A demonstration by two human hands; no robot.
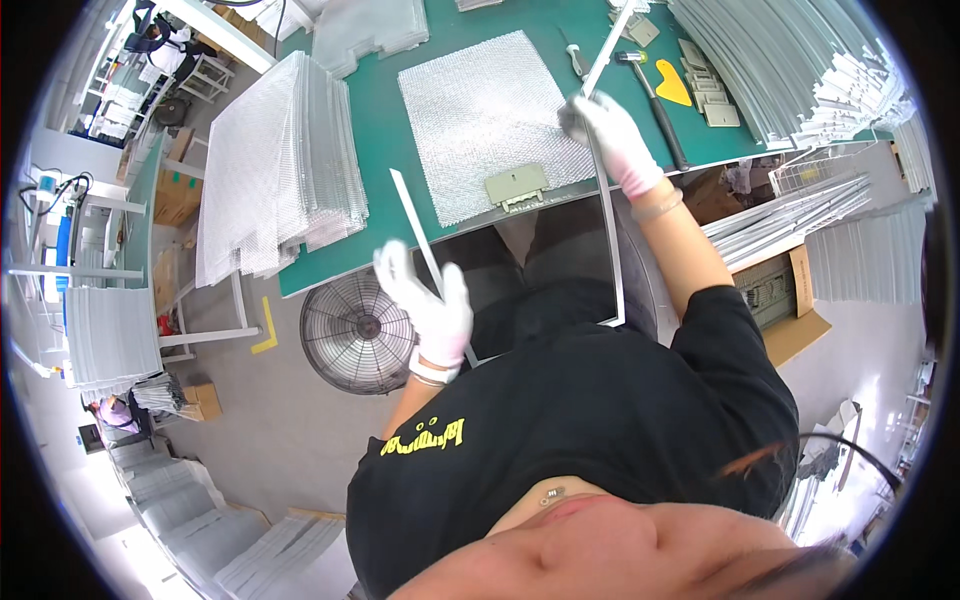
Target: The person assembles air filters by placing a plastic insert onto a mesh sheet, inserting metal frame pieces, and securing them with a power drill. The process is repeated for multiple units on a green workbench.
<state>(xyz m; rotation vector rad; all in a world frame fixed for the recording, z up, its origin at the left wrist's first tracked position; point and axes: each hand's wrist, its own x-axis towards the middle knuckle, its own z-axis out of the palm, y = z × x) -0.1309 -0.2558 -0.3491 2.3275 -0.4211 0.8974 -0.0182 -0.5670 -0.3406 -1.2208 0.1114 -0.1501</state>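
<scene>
My right hand (612, 138), in a white glove with darkened fingertips, is closed around a thin white metal frame (611, 240) at one of its bends. From there one strip runs up across the table and another comes down toward my lap. My gloved left hand (432, 308) has its fingers spread, with the frame's left strip (413, 215) passing between thumb and fingers; the palm contact is hidden. Beyond the hands, a silvery mesh sheet (490, 110) lies on the green table (380, 130). A grey-beige plastic piece (517, 186) rests on the mesh's near edge.
Stacked mesh sheets (270, 165) stand at the left. On the right are a hammer (658, 110), a screwdriver (575, 60), a yellow scraper (673, 83), several plastic pieces (712, 95) and piled metal strips (770, 70). A floor fan (368, 327) stands below the table's left edge.
</scene>
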